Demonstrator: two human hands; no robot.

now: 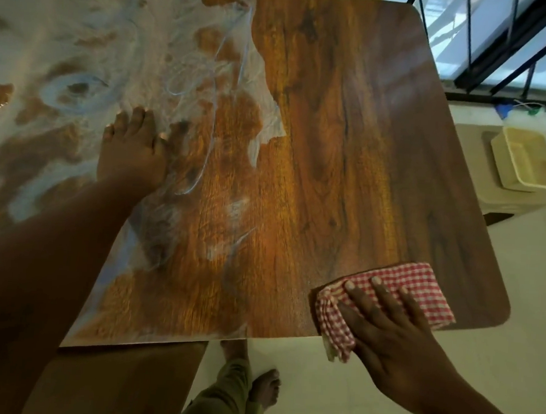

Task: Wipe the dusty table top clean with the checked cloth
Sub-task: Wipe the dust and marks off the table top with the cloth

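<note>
While the right hand lies flat on the checked cloth, its fingers spread wide and pressing the folded red-and-white fabric down at the near right corner of the table top, the left hand braces palm-down on the far side, fingers close together and extended onto a pale film of dust; the wood beyond the right fingertips shows bare and glossy, while grey smears and thin swirls lie to the thumb side of the cloth, thickening toward and past the left fingertips. One fold of cloth hangs over the table edge beneath the heel of the right hand; tucking it back under the palm would probably keep the pad whole during the stroke. Wiping well from here seems to call for even pressure through all the spread fingers and long overlapping passes from the clean wood toward the dusty side; the bracing hand would likely have to lift clear of the film, since dust beneath its fingers cannot be reached; a fresh face of cloth may be needed once the pad loads up.
</note>
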